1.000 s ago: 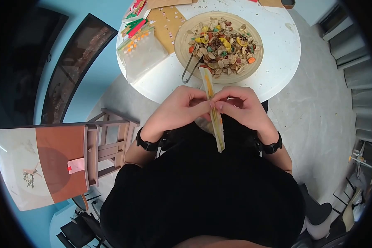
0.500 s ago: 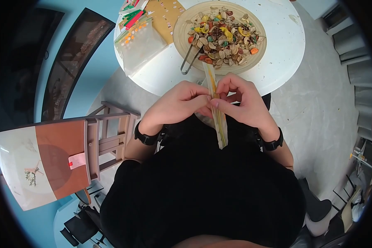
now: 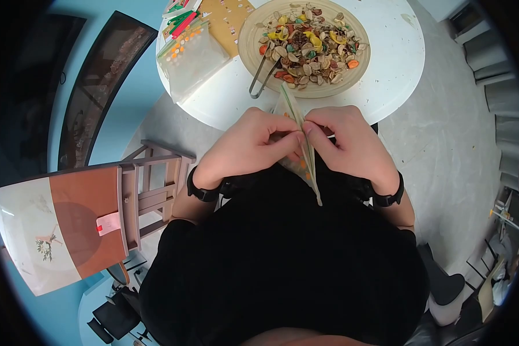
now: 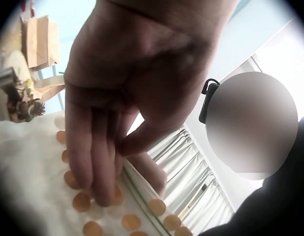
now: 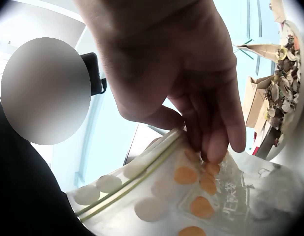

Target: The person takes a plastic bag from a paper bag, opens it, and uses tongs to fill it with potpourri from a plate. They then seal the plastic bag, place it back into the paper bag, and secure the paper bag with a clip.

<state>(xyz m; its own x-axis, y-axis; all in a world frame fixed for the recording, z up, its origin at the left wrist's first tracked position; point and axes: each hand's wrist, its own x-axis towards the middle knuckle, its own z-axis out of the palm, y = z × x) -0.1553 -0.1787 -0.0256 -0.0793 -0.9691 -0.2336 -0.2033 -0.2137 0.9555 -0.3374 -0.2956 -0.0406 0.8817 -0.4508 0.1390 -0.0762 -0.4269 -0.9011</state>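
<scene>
A translucent zip bag with orange dots (image 3: 301,167) hangs between both hands, in front of the black shirt. My left hand (image 3: 245,144) pinches its top edge between thumb and fingers from the left. From the right, my right hand (image 3: 352,144) pinches the same edge, the fingertips of both hands nearly meeting. In the right wrist view the bag (image 5: 152,201) shows a green and yellowish seal strip running below the right hand (image 5: 176,73). The left wrist view shows the left hand's (image 4: 137,83) fingers lying against the dotted side (image 4: 131,222).
A round white table (image 3: 395,63) holds a woven plate (image 3: 248,52) of dried petals and pods, with metal tongs (image 3: 263,78) leaning on its rim. Another dotted bag (image 3: 193,66), green and red items and a tan patterned sheet (image 3: 222,23) lie at the left.
The bag has turned so its dotted side shows more on the left. My right hand has shifted slightly right and re-gripped the edge; the plate and table appear higher in the head view.
</scene>
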